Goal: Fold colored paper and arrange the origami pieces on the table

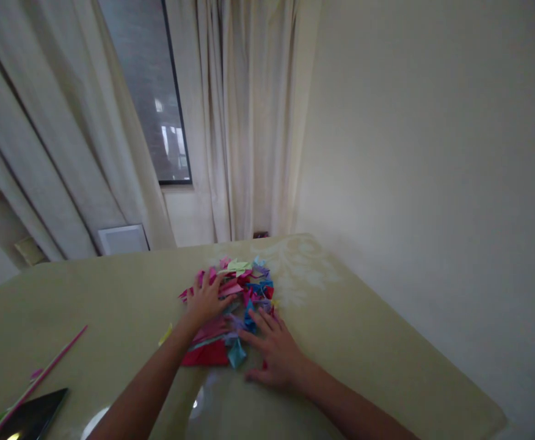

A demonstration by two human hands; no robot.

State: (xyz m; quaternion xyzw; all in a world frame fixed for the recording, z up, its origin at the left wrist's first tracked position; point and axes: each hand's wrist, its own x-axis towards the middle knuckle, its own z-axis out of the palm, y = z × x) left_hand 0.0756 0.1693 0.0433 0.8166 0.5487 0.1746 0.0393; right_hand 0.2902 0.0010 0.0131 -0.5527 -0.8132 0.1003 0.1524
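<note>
A heap of small folded paper pieces point(244, 284) in pink, red, blue, purple and pale green lies on the glossy yellowish table point(363, 330). My left hand point(207, 298) rests flat on the left side of the heap, fingers spread over pink pieces. At the heap's near right edge lies my right hand point(274, 351), palm down, with fingers stretched toward the blue and purple pieces. A larger red sheet point(207, 355) sits under the near side of the pile, between my forearms.
A thin pink stick point(47, 366) lies at the table's left, beside a dark phone or tablet point(32, 418) near the front edge. A small yellow scrap point(165, 334) sits by my left wrist. Curtains, a window and a plain wall stand behind the table.
</note>
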